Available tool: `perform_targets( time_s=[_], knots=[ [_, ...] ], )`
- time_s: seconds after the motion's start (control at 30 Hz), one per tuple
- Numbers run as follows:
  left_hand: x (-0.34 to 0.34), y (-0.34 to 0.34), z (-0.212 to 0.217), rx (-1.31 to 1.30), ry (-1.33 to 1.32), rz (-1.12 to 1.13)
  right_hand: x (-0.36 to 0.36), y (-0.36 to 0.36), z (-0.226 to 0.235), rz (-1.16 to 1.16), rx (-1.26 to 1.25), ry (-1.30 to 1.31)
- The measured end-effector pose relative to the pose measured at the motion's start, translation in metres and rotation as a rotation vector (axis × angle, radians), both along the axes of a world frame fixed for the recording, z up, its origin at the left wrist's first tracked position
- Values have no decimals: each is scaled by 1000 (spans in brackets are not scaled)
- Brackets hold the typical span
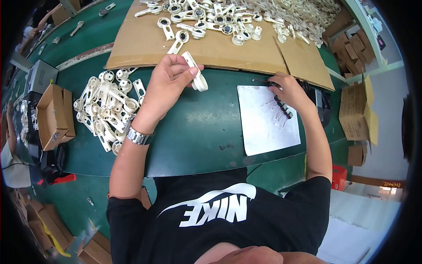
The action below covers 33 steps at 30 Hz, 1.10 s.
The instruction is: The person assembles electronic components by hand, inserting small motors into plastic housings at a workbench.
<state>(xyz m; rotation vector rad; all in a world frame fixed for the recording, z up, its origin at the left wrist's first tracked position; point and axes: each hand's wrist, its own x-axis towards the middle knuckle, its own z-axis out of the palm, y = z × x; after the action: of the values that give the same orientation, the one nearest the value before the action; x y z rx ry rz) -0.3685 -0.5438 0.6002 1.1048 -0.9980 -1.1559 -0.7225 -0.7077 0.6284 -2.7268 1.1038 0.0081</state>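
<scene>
My left hand (169,83) is closed on a cream plastic housing (200,80), a long handle with a round end, held up over the green table. On the right, my right hand (288,88) pinches at the far end of a row of small black parts with thin wires (283,108). That row lies on a white sheet (259,136). A thin dark wire (260,81) sticks out to the left of my right fingertips; the piece between them is mostly hidden. Left of my left forearm is a pile of similar cream housings (105,103).
A cardboard sheet (145,48) at the far side bears many more housings (211,17), some with dark round inserts. An open cardboard box (55,116) stands at the left edge. Dark objects (323,103) lie beyond my right wrist. Another person's arm (44,21) shows at the far left.
</scene>
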Motion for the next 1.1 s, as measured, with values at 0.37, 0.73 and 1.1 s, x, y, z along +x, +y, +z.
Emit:
perform_targets(
  time_s=[0.37,0.73,1.1],
  knots=[
    [3,4,1,-17,211,21,74,54,47,3,-3,-622],
    [9,7,-3,-56,282,54,142,89,42,78,368,-536],
    [4,9,-5,-57,186,48,144,93,39,51,338,-598]
  ],
)
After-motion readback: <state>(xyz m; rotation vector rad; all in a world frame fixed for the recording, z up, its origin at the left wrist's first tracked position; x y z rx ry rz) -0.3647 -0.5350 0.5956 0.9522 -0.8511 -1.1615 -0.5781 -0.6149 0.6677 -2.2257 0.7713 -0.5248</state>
